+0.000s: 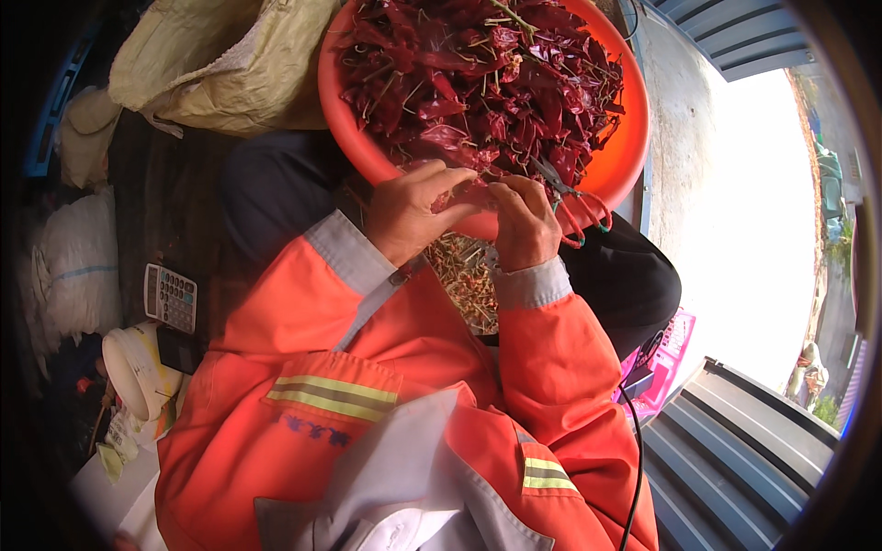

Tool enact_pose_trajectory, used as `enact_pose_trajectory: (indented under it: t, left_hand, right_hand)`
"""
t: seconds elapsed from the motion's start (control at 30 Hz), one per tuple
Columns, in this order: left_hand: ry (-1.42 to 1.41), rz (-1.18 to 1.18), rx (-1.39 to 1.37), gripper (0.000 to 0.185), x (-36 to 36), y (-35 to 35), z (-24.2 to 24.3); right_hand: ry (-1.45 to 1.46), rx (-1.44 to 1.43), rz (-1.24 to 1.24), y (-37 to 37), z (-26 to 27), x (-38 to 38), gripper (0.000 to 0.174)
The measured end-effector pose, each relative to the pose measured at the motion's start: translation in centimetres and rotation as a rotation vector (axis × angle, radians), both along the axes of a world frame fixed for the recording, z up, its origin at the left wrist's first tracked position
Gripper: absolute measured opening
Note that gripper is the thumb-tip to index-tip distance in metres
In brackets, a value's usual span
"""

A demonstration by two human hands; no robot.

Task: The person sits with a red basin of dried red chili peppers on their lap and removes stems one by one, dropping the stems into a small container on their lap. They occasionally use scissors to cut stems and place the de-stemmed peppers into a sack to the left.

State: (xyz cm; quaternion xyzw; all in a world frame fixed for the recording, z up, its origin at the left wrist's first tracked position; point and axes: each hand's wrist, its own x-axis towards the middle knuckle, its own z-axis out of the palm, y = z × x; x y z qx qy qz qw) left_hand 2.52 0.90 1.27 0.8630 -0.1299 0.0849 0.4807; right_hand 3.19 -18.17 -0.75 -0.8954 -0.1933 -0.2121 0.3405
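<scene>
A large orange plastic basin [630, 148] heaped with dried red chili peppers [475, 82] is in front of me, at my knees. Over its near rim, my left hand [413, 210] pinches a dried chili pepper [458, 198] between thumb and fingers. My right hand [527, 220] meets it from the other side, fingertips curled on the same pepper; the fingers partly hide it. Just beside my right hand lie scissors [555, 178] with red-wrapped handle loops, blades over the peppers and loops across the rim. Whether that hand touches them, I cannot tell.
Stem scraps [468, 282] lie below the basin between my legs. An open woven sack [227, 76] stands at upper left. A calculator [170, 298] and a white bucket [134, 372] are at left, a pink plastic basket [665, 365] at right. A black cable [637, 448] runs along my right sleeve.
</scene>
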Motion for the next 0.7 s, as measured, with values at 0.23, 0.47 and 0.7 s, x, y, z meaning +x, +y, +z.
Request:
enact_pose_trajectory:
  t: [0.23,0.47,0.7]
  left_hand:
    - [0.020,0.002,-0.095,0.020,-0.1,-0.3,-1.1]
    - [-0.011,-0.009,-0.135,0.016,-0.3,-0.6,-1.1]
    - [-0.089,-0.152,-0.027,0.028,-1.7,-0.8,-0.3]
  right_hand:
    - [0.064,0.352,0.045,0.4,2.8,-1.8,0.036]
    - [0.488,0.766,-0.046,0.4,2.6,-3.4,0.026]
    - [0.631,0.795,-0.103,-0.2,2.6,-4.6,0.010]
